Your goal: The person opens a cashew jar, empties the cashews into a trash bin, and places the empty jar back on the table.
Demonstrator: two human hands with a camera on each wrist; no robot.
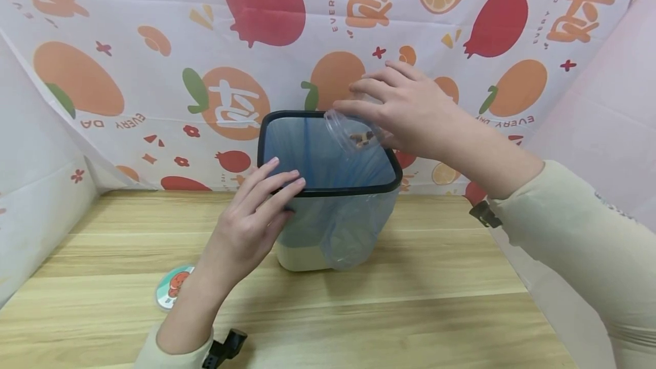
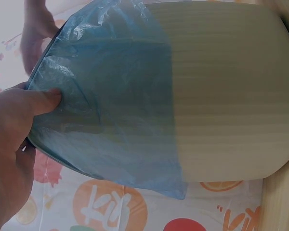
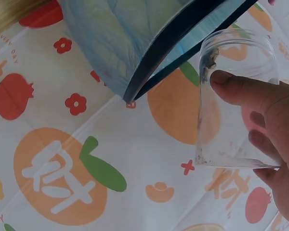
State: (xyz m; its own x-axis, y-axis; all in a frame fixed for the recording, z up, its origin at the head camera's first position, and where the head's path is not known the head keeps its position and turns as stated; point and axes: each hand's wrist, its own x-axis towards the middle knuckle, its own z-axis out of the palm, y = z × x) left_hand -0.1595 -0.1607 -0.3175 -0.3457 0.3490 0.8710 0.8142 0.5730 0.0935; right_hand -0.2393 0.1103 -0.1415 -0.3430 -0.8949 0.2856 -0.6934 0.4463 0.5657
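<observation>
A trash can [image 1: 302, 258] with a black rim and a blue liner bag [image 2: 111, 96] stands on the table. My left hand [image 1: 251, 221] grips its near left rim, fingers over the inside and thumb [image 2: 47, 100] on the bag outside. Above the can's far right side, my right hand [image 1: 410, 110] holds a clear jar [image 3: 207, 110] round its body. The jar is tipped, its mouth towards the can's opening. A few small brown pieces [image 1: 361, 139] lie inside the jar near the mouth. The bottom of the can's inside is hidden.
A round lid [image 1: 166, 292] with a teal and red print lies on the wooden table [image 1: 410, 323], left of the can and partly behind my left forearm. A fruit-patterned cloth [image 1: 169, 90] hangs right behind the can. White cloth walls stand on both sides.
</observation>
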